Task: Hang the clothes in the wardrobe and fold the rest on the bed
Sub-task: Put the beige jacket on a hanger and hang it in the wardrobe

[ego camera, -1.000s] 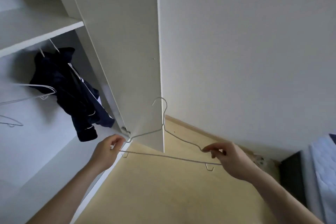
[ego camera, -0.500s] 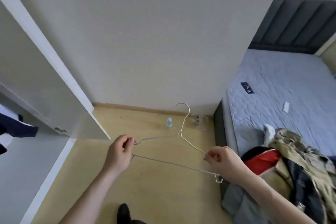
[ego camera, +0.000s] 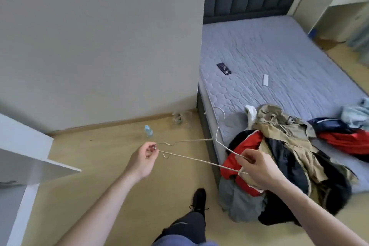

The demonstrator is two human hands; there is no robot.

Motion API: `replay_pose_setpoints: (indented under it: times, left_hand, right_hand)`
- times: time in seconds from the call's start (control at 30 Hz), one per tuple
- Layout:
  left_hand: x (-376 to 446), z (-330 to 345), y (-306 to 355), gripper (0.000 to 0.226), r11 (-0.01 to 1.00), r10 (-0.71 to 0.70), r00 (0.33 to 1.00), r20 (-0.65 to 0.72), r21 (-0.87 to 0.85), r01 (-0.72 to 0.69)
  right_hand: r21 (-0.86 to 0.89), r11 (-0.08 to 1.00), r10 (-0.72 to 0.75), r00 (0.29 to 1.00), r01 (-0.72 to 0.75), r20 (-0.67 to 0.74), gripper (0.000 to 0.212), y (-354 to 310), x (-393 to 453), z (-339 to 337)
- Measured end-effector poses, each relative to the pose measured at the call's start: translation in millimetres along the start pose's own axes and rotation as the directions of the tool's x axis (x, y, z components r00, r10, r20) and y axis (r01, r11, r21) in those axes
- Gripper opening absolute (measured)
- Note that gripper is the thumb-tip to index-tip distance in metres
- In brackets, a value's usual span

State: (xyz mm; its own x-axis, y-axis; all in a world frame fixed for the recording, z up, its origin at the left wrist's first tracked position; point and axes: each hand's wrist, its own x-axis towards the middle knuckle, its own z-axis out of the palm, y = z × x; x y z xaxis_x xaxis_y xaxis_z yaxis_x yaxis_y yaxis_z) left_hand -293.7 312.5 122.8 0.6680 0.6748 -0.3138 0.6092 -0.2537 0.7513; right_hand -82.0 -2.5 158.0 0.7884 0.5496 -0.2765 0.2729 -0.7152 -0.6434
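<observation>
I hold an empty white wire hanger (ego camera: 199, 160) level above the floor, its hook pointing toward the bed. My left hand (ego camera: 140, 161) pinches its left end. My right hand (ego camera: 257, 168) grips its right end, just over the clothes pile (ego camera: 283, 158). That heap of khaki, red, dark and grey garments lies at the near corner of the bed (ego camera: 269, 50) and spills over the mattress edge to the floor. A red and navy garment (ego camera: 343, 136) and a light blue one (ego camera: 357, 114) lie further right on the bed. The wardrobe door (ego camera: 26, 158) shows at the left edge.
A dark phone (ego camera: 224, 68) and a small white object (ego camera: 265, 80) lie on the mattress. A small water bottle (ego camera: 148, 131) and clear glassware (ego camera: 180, 119) stand on the wooden floor by the wall. My foot in a black shoe (ego camera: 198, 198) is below the hanger.
My view has swung right, from the wardrobe interior with the hung dark garment to the bed and clothes pile. Both hands still hold the hanger, which has travelled with me toward the bed.
</observation>
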Motion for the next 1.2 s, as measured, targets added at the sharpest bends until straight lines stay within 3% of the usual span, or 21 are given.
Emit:
replay_pose_setpoints:
  times: [0.27,0.47,0.6,0.77,1.07,1.2]
  left_hand:
    - [98,129,63,0.028,0.989,-0.130,0.960,0.250,0.098,0.108]
    - [133,230,114,0.027,0.968,-0.174,0.885,0.433,0.238,0.075]
    - [138,288,140,0.026,0.959,-0.171,0.860,0.481,0.282,0.033]
    - [126,381,174,0.025,0.943,-0.212,0.845,0.490,0.330,0.045]
    - [98,557,202,0.027,0.900,-0.388,0.763,0.518,0.393,0.191]
    - [100,626,199,0.029,0.905,-0.415,0.720,0.556,0.334,0.263]
  right_hand:
    - [-0.018,0.978,0.206,0.975,-0.208,-0.078,0.034,76,56,-64]
    - [0.012,0.935,0.353,0.927,-0.355,-0.124,0.043,159,97,-105]
    - [0.051,0.914,0.406,0.903,-0.403,-0.138,0.046,203,120,-121]
    - [0.072,0.906,0.422,0.905,-0.418,-0.058,0.047,270,166,-153]
    - [0.058,0.911,0.409,0.913,-0.409,0.006,0.046,400,213,-196]
    - [0.047,0.911,0.409,0.912,-0.411,0.035,0.046,448,223,-195]
